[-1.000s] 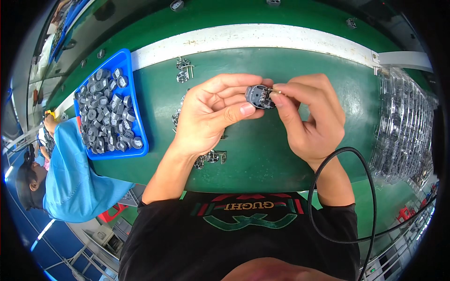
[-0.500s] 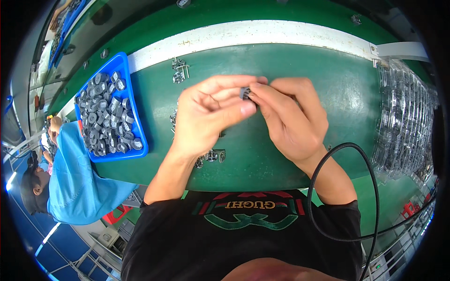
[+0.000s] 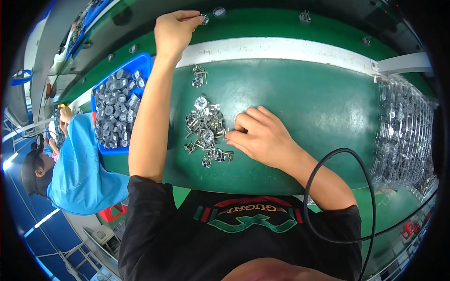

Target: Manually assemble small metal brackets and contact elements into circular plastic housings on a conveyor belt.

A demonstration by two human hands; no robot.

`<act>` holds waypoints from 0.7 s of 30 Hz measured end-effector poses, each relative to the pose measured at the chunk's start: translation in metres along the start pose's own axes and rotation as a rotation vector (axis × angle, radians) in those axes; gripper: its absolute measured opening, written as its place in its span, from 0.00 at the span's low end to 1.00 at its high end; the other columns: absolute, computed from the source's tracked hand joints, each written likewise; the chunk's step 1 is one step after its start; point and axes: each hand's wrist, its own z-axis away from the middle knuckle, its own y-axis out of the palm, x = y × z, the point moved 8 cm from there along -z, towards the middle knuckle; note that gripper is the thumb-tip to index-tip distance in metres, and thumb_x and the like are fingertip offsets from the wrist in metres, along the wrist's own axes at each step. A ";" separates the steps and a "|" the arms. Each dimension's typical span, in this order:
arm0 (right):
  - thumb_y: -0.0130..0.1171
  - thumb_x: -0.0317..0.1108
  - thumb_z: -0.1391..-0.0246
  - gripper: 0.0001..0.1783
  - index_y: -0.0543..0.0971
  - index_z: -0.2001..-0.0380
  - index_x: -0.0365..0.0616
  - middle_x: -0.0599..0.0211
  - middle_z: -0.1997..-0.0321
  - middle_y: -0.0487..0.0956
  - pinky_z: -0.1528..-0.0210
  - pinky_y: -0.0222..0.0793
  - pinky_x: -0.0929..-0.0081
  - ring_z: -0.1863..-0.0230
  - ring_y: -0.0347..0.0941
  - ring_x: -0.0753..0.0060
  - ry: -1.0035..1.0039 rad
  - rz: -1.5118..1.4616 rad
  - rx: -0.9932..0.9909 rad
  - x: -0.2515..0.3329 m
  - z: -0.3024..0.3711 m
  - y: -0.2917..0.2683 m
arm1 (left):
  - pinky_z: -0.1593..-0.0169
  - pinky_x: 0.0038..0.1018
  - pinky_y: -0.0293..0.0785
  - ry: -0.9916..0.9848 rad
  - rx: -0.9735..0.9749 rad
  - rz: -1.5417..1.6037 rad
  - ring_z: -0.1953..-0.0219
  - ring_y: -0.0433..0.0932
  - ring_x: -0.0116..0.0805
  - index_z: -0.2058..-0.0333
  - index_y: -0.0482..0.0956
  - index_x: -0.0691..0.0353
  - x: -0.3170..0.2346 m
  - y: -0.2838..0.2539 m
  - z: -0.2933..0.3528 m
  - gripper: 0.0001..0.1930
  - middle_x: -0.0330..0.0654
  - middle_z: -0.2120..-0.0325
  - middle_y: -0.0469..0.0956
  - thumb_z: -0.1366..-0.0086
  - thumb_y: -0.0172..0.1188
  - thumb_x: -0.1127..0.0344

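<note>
Beyond the white rail, my left hand (image 3: pixel 173 35) is stretched out over the far green strip. Its thumb and fingers pinch a small round part (image 3: pixel 204 19) with a dark rim. My right hand (image 3: pixel 265 138) is low over the green table at the right edge of a pile of small metal parts with pins (image 3: pixel 206 124). Its thumb and forefinger come together at the pile, and whatever is between the tips is too small to make out. A smaller group of pinned parts (image 3: pixel 198 76) lies nearer the rail.
A blue tray (image 3: pixel 149 63) full of grey round caps (image 3: pixel 112 110) stands at left, partly behind my left forearm. Stacked clear plastic trays (image 3: pixel 403 126) are at right. A black cable (image 3: pixel 307 187) loops over my right forearm. A person in blue (image 3: pixel 84 164) sits at left. Loose round parts (image 3: pixel 219 12) lie on the far strip.
My hands have parted from the grey round part they held together. The left went far forward past the rail with a round part; the right came down to the metal parts.
</note>
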 end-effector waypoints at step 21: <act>0.61 0.21 0.44 0.10 0.82 0.58 0.32 0.59 0.57 0.80 0.56 0.74 0.76 0.57 0.81 0.70 0.591 -1.355 -0.363 -0.082 0.011 -0.044 | 0.43 0.35 0.71 0.657 0.351 -0.734 0.45 0.74 0.45 0.49 0.81 0.54 -0.062 0.098 -0.022 0.21 0.44 0.53 0.80 0.44 0.58 0.73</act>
